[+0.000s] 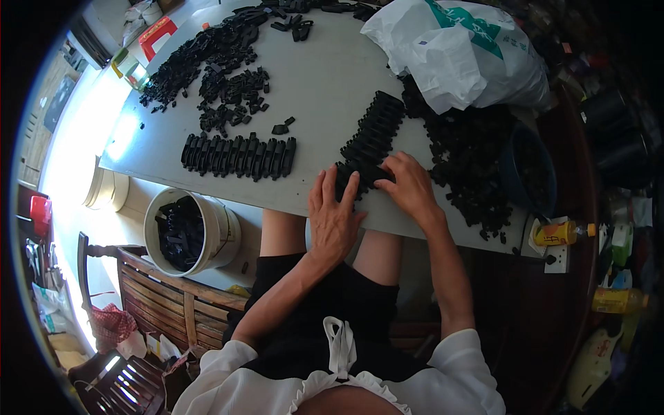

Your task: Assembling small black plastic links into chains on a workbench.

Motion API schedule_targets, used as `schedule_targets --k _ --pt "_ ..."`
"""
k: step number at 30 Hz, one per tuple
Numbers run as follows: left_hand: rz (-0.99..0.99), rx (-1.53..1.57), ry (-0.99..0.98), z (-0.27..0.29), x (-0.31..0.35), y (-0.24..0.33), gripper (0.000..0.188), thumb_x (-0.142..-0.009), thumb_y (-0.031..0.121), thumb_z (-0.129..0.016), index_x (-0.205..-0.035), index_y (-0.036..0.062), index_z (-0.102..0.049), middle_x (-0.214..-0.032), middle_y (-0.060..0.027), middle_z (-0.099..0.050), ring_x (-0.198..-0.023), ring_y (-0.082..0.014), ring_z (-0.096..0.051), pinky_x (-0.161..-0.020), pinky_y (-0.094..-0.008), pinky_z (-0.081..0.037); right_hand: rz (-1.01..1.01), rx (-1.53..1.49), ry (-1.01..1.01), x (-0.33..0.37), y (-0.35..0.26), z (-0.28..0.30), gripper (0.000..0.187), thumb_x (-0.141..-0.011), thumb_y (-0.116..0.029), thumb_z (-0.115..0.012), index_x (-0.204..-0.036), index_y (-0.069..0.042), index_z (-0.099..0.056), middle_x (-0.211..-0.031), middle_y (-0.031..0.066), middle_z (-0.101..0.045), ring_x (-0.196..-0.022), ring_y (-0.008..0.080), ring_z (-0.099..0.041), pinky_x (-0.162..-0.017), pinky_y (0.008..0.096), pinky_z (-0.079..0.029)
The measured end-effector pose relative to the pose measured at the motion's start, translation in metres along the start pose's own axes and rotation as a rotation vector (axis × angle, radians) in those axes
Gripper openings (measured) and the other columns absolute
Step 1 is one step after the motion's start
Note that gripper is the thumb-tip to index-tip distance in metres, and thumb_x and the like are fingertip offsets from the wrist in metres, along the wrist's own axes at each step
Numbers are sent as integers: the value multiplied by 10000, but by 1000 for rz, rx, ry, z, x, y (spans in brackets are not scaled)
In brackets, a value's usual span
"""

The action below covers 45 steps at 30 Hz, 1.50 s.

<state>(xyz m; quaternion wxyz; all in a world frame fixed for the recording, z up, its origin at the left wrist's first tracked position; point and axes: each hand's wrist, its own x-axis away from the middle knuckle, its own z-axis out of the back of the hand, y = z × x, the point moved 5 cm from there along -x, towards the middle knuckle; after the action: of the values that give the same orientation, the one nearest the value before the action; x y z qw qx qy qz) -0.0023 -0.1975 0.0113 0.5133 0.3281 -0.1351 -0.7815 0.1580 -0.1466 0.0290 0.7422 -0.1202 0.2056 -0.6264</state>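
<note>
Near the table's front edge, a slanting row of black plastic parts (375, 128) lies side by side, its near end under my hands. My left hand (335, 220) grips the near end, fingers on either side of a black part and pressed down on it. My right hand (412, 188) pinches a dark, elongated black part (368, 173) between thumb and fingers, at the same end of the row. My fingers partly hide how these parts meet. To the left lies a second, level row of black parts (238, 156), with a few loose pieces (282, 127) just beyond it.
Heaps of small black parts cover the table's far left (207, 62) and right (470, 159). A white plastic bag (460, 59) and a blue basin (508, 166) stand right. A bucket of black parts (225, 232) is below left, beside a wooden chair (155, 294). A yellow-labelled bottle (557, 234) lies right.
</note>
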Motion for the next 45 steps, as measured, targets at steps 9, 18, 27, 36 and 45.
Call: schedule_targets --k 9,18,27,36,45 --pt "-45 -101 -58 -7 -3 7 737 -722 166 -760 -1392 209 -457 -1515 -186 -238 -1380 -437 -215 -1079 -540 -232 -56 -13 308 -31 22 28 235 -733 -69 -748 -876 -6 -573 -861 123 -573 -757 275 -586 -656 377 -468" --pt "-39 -126 -77 -16 -5 9 719 -705 215 -782 -1363 272 -496 -1537 -164 -210 -1392 -433 -195 -1087 -555 -214 40 395 417 -162 54 14 183 -775 -2 -660 -938 2 -578 -948 180 -600 -959 397 -588 -752 471 -477" --pt "-45 -101 -122 -17 -10 -5 695 -745 218 -758 -1377 274 -476 -1537 -187 -197 -1399 -425 -190 -1067 -574 -213 100 270 491 -160 72 11 189 -720 9 -706 -875 32 -599 -866 215 -627 -884 393 -608 -749 455 -474" --pt "17 -97 -131 -11 -4 4 730 -766 208 -742 -1421 246 -423 -1551 -220 -120 -1422 -456 -105 -1096 -596 -143 18 304 104 -171 82 -2 143 -760 7 -674 -884 5 -600 -969 195 -597 -960 377 -575 -785 431 -461" --pt "-20 -206 -80 -15 -11 -11 663 -801 222 -683 -1413 225 -429 -1526 -213 -223 -1405 -425 -198 -1088 -601 -134 18 350 163 -130 85 4 106 -809 -9 -636 -876 0 -554 -926 184 -585 -937 383 -575 -777 448 -465"
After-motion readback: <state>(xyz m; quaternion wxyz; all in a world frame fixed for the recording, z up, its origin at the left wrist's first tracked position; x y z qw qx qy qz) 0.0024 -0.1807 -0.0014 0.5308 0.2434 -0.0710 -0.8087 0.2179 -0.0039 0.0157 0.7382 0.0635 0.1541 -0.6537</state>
